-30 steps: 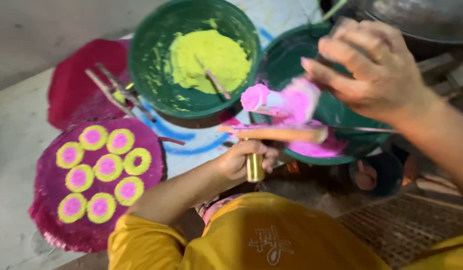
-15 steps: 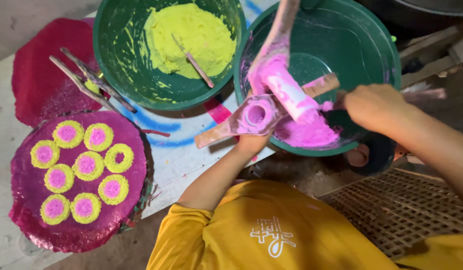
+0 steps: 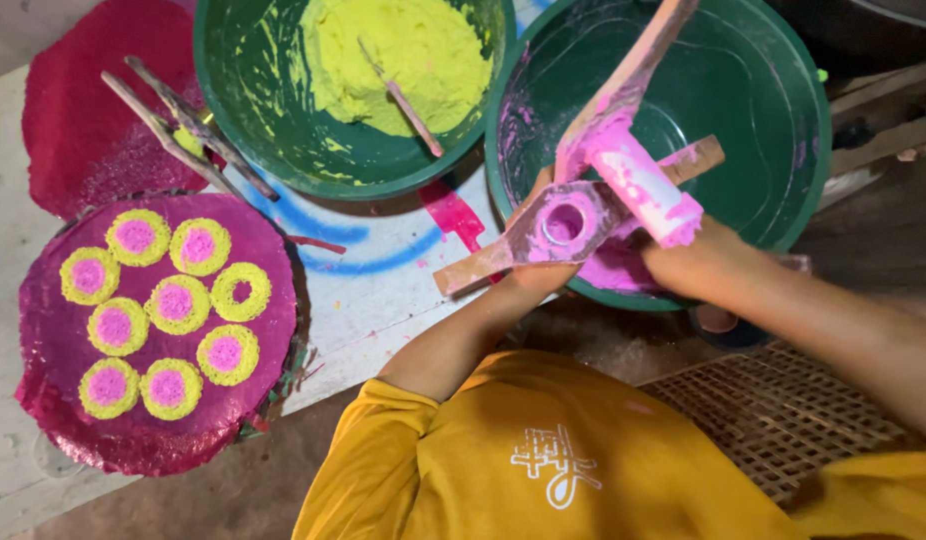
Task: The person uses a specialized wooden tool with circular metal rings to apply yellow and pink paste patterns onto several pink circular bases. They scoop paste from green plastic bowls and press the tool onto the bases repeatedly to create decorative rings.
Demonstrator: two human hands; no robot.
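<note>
Two hands: both at work over the right-hand green basin (image 3: 783, 130), which has pink paste at its near edge.
Left hand (image 3: 536, 280): mostly hidden under the wooden mould (image 3: 563, 225); fingers closed around its underside, holding it level above the basin's near rim.
Wooden mould: flat paddle with a round hole, smeared pink, a long handle sticking out toward the table.
Right hand (image 3: 698, 265): closed around the lower end of a pink-coated plunger (image 3: 643, 185), which lies tilted just beside the mould's hole.
Change: half a second ago the right hand was well off to the side, apart from the tool; now it grips the plunger at the mould, so the pressing tool is back in both hands.
Left basin (image 3: 233, 110): green, with yellow-green paste and a stick (image 3: 401, 98) resting in it.
Tray (image 3: 263, 330): round, magenta, carrying nine yellow rings with pink centres (image 3: 173, 303).
Spare tools (image 3: 168, 125): wooden pieces leaning on the left basin's rim.
Table (image 3: 383, 290): white with blue curved lines.
</note>
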